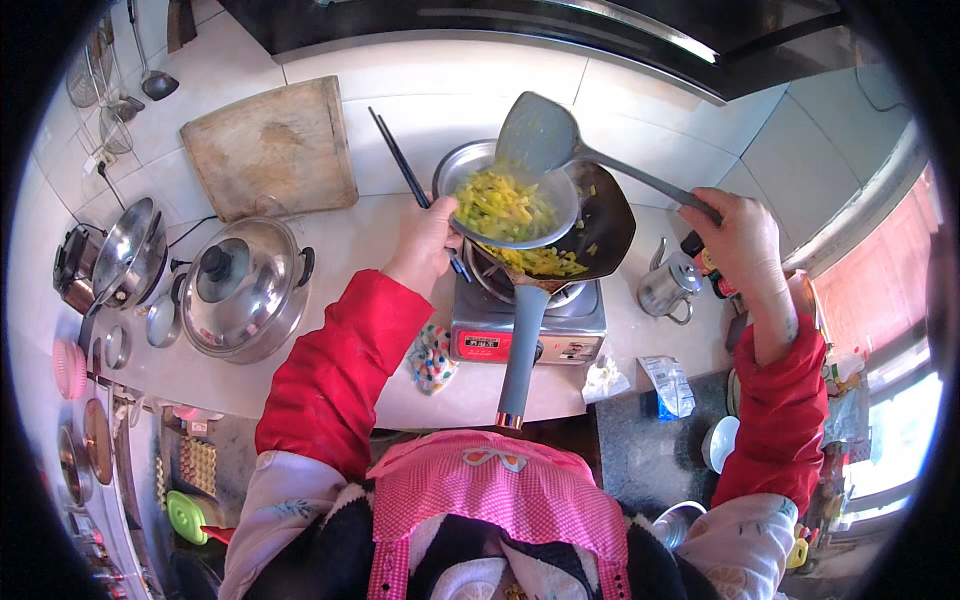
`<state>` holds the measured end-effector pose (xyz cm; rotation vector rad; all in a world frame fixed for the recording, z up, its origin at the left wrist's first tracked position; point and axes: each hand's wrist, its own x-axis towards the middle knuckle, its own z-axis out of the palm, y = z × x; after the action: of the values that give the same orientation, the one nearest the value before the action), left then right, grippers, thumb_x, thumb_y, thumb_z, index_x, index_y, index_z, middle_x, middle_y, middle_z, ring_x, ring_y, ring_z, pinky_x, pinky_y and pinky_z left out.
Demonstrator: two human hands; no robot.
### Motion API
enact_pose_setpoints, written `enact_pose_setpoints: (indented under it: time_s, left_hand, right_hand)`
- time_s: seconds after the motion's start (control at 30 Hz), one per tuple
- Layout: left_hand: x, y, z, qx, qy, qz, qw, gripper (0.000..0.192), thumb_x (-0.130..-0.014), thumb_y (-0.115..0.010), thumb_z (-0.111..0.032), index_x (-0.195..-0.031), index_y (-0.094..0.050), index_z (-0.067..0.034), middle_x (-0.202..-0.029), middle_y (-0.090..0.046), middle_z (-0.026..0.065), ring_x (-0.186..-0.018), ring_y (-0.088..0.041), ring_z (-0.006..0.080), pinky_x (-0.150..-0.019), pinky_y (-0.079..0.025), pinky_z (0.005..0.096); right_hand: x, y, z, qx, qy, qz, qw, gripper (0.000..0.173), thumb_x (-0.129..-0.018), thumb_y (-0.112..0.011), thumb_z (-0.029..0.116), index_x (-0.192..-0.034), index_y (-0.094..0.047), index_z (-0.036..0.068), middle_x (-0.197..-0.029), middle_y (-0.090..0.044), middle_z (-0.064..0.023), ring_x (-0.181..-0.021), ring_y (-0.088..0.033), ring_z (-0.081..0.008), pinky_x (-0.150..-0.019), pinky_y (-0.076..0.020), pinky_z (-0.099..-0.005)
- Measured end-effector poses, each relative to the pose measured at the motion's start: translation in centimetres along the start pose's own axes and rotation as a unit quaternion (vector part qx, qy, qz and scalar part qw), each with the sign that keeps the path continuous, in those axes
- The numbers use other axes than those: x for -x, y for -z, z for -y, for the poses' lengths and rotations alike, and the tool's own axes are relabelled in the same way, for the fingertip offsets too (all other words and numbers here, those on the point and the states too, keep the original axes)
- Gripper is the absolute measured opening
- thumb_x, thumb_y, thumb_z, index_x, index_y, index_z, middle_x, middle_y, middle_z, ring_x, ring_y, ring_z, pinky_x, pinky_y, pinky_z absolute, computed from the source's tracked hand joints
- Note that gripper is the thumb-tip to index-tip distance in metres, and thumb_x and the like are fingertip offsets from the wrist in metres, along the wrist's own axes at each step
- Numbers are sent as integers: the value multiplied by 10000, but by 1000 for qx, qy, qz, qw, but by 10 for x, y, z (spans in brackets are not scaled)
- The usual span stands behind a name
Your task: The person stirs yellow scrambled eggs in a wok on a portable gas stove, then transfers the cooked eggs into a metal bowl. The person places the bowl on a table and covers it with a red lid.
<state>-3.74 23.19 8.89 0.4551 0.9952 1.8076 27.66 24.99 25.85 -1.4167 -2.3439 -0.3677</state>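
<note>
My left hand (426, 241) grips the rim of a metal bowl (459, 159) together with a pair of dark chopsticks (397, 150). Yellow and green chopped food (499, 204) fills much of the bowl, which is held over a dark wok (611, 225). More of the same food (544, 261) lies in the wok, partly hidden by the bowl. In my right hand (739, 229) is the handle of a grey spatula (536, 133), its broad blade raised over the bowl's far rim. The wok's grey handle (523, 352) points towards me.
Under the wok stands a gas stove (529, 322). A lidded steel pot (244, 289) and a wooden cutting board (274, 150) are to the left. On the right are a metal pot with a spout (671, 285) and an opened packet (667, 388). A dotted cloth (433, 360) lies beside the stove.
</note>
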Motion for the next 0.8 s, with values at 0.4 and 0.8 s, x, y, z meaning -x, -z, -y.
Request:
enact_pose_setpoints:
  time_s: [0.4,0.8]
  left_hand:
    - [33,180,-10,-68,-46,-185,979,134,-815,-592,-90,-842,-461,-99,-638,-368,-18,-451,-362,83,-375,-276,227]
    - [56,291,102,-327,59,-243,911,338,-900,-556,-332,-796,-553,-10,-686,-544,73,-572,-531,181,-513,-419,333]
  right_hand:
    - [26,-104,-41,74,17,89,993,178,-858,-533,213,-981,-593,98,-827,-635,-160,-779,-624,-365,-681,-496,-469]
    - [35,-137,-4,-24,43,169,984,199,-840,-543,135,-1000,-606,34,-943,-624,-195,-842,-603,-393,-721,-477,-481]
